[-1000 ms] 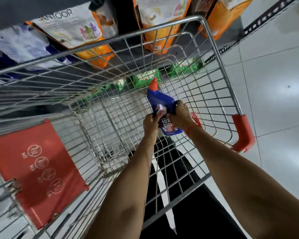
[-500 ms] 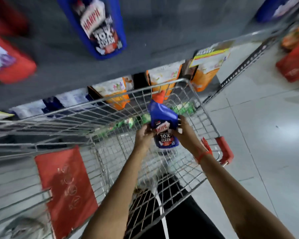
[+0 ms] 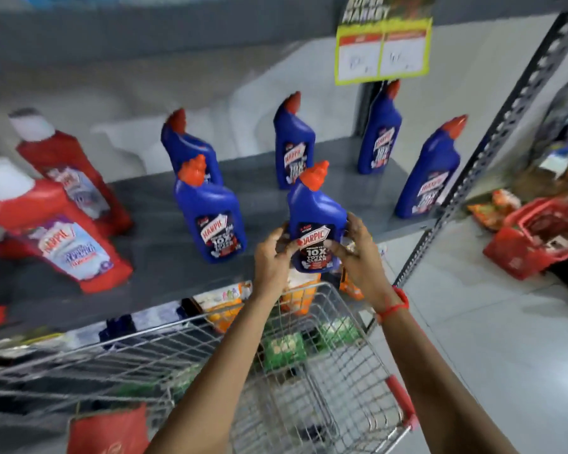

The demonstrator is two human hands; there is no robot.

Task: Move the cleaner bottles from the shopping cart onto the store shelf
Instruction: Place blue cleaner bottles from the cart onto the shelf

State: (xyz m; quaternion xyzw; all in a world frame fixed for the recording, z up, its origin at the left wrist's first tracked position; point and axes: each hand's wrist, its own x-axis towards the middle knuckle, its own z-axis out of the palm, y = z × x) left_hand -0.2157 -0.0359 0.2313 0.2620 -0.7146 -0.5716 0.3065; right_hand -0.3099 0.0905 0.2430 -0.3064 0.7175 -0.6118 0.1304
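Raised out of the wire shopping cart (image 3: 309, 371) since the earlier frames, the held blue Harpic bottle (image 3: 315, 224) now sits upright at the front edge of the grey store shelf (image 3: 164, 257); whether its base touches the shelf cannot be told. Left hand (image 3: 273, 257) grips the bottle's left side and right hand (image 3: 358, 247) its right side, fingers curled onto the label. A red thread bracelet (image 3: 394, 304) circles the right wrist. Beyond the hands, 5 blue Harpic bottles stand on the shelf: nearest bottle (image 3: 210, 217) just left of the left hand, and 4 further back. Far left of the hands stand 2 red Harpic bottles (image 3: 63, 244). A yellow price sign (image 3: 382, 44) hangs above. A red basket (image 3: 535, 237) lies on the floor, right of the right hand.
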